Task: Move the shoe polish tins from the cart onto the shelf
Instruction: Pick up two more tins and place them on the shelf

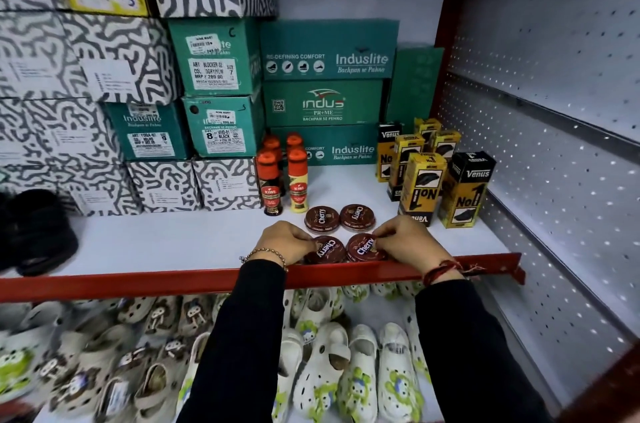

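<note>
Shelving of white board with a red front lip [207, 279] fills my view, stacked green shoe boxes [327, 52] behind. My left hand [282, 242] and right hand [407, 239] reach over the lip, fingers pinched on two round brown Cherry polish tins [363, 247] lying flat at the front edge; two more tins [337, 217] sit just behind.

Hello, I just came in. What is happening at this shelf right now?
A person is arranging round dark-red Cherry shoe polish tins on the white shelf with a red front edge. The left hand rests on the front-left tin and the right hand on the front-right tin. Two more tins already lie flat behind them, in front of the orange-capped Kiwi bottles. No cart is in view.
</note>
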